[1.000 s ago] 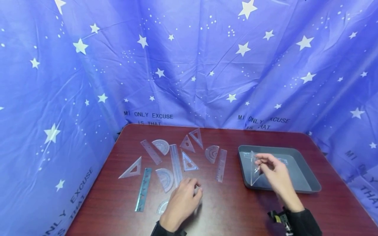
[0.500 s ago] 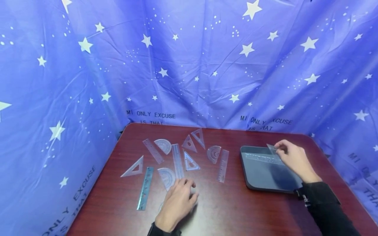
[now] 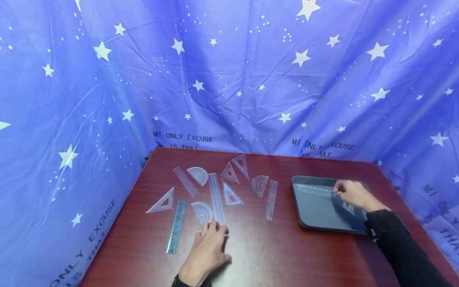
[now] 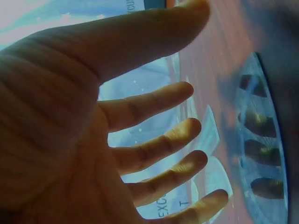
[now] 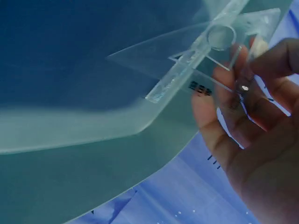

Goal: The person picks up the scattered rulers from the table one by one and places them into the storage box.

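My right hand (image 3: 356, 196) is over the grey tray (image 3: 309, 226) and pinches a clear set square (image 5: 145, 57) between thumb and fingers. The set square hangs inside the tray, partly hidden by the hand in the head view. Behind it lies a clear ruler (image 3: 312, 190) along the tray's far side. My left hand (image 3: 206, 253) is low over the table, fingers extended and holding nothing. Its fingertips are by the near ends of a long clear ruler (image 3: 216, 197) and a protractor (image 3: 201, 211). A curved clear piece (image 4: 272, 105) lies under the palm in the left wrist view.
Several more drawing tools lie on the dark red table (image 3: 258, 255): a teal ruler (image 3: 176, 227), a set square (image 3: 163, 202) at left, a blue-edged set square (image 3: 232, 195), a protractor (image 3: 259, 185) and a short ruler (image 3: 271, 200). A starry blue curtain (image 3: 236, 79) surrounds the table.
My right hand has carried the set square rightward over the tray, then lowered it inside. My left hand has shifted slightly toward me and left, its fingers spreading out straighter.
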The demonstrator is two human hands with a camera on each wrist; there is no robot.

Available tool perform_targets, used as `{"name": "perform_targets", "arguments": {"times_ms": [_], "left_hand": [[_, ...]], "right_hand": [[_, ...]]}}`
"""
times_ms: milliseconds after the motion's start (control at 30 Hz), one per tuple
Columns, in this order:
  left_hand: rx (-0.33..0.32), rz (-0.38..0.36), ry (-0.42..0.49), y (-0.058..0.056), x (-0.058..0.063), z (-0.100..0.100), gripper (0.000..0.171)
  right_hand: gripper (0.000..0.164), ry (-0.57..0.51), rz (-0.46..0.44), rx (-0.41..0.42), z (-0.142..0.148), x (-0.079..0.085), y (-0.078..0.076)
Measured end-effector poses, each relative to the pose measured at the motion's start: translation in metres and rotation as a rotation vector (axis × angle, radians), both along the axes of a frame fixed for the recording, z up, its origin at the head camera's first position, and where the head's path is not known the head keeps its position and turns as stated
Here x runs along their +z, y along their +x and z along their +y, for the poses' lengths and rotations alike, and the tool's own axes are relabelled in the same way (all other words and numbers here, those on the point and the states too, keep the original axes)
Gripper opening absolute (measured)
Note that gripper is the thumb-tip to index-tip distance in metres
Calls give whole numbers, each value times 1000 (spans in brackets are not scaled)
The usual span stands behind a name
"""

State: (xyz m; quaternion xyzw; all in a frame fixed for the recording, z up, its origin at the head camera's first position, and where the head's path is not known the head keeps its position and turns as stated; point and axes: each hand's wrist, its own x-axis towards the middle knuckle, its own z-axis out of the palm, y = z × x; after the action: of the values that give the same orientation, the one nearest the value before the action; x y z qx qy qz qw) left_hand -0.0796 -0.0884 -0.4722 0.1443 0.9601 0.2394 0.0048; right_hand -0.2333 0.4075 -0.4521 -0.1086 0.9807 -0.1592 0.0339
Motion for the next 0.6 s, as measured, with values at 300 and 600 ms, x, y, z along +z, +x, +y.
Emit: {"name": "perform_targets", "arguments": {"times_ms": [300,600], "left_hand": [[34,-69,-51,4,-5,-16,60],[53,-94,-8,7,-8,-21,50]], "right_hand": [[10,18,-90,39,2,-8,0],[12,18,-107,34,0,-9,3]]}}
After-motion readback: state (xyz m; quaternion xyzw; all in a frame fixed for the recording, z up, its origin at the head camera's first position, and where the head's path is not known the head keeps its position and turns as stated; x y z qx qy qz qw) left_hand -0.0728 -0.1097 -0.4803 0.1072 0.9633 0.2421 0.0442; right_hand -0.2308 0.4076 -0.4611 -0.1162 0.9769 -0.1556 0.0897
